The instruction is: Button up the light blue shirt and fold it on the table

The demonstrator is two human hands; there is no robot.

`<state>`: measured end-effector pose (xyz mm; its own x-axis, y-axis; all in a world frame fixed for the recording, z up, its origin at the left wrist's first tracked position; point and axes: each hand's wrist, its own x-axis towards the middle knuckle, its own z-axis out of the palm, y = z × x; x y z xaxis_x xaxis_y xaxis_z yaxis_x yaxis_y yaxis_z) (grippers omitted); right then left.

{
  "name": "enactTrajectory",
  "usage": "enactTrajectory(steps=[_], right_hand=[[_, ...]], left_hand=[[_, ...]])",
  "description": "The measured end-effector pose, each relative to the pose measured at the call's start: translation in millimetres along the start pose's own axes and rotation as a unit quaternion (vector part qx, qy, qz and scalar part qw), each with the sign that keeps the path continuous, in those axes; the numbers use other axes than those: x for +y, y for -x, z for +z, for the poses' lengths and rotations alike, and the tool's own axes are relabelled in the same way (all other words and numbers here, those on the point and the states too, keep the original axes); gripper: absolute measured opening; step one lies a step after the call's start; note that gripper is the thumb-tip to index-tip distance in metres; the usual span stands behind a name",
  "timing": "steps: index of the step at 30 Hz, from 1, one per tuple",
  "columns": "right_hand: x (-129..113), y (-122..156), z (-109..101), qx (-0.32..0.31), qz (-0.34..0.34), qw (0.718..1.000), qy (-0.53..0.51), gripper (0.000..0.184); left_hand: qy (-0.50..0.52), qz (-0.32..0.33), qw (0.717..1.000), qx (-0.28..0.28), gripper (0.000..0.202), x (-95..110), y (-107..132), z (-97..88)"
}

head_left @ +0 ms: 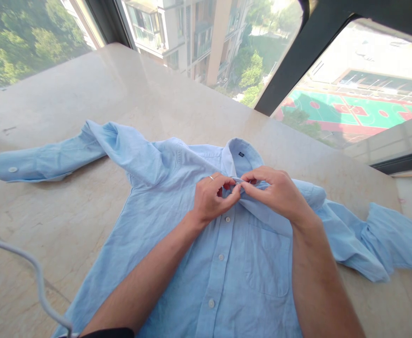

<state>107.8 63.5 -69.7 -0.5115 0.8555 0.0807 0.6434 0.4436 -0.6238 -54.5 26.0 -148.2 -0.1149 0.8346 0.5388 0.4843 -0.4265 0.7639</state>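
Note:
A light blue button-up shirt (156,220) lies front up, its sleeves spread to both sides. Both hands meet at the top of its front, just below the collar (245,157). My left hand (213,197) pinches the fabric edge there between thumb and fingers; a ring shows on one finger. From the other side my right hand (276,190) grips the same raised edge. Whatever lies between the fingertips is mostly hidden. Below the hands, white buttons run down the closed placket (221,257). A chest pocket (267,263) sits beside my right forearm.
The shirt rests on a pale marble-like window ledge (121,89). Dark window frames (290,65) border the ledge's far side, with buildings, trees and a sports court outside. A white cable (39,277) curves across the lower left.

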Motion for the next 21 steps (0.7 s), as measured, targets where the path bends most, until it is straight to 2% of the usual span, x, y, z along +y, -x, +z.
enactTrajectory(steps=[4,6,9,12,16,21], right_hand=[[6.5,2.1,-5.4,-0.02,-0.012,1.0,-0.006,0.018],[12.4,2.1,-6.0,-0.028,-0.027,0.999,0.0,0.023],[23.1,0.9,-5.4,-0.03,-0.057,0.997,0.029,0.019],[32.0,-0.1,-5.0,-0.005,-0.066,0.995,0.074,0.015],[36.4,-0.1,-4.9,0.022,-0.057,0.995,0.081,0.017],[37.7,0.0,-6.1,0.017,-0.033,0.997,0.069,0.024]], left_hand=[[0.053,-0.007,0.999,0.002,0.011,-2.0,-4.7,-7.9],[0.063,-0.009,0.998,0.0,0.02,-6.5,-6.6,-10.6],[0.065,-0.008,0.997,-0.034,0.04,-15.5,-7.8,-11.6],[0.048,0.011,0.995,-0.084,0.046,-21.3,-8.2,-10.9],[0.013,0.028,0.991,-0.128,0.032,-21.3,-10.5,-12.5],[-0.044,0.027,0.987,-0.151,0.015,-23.5,-15.8,-17.0]])
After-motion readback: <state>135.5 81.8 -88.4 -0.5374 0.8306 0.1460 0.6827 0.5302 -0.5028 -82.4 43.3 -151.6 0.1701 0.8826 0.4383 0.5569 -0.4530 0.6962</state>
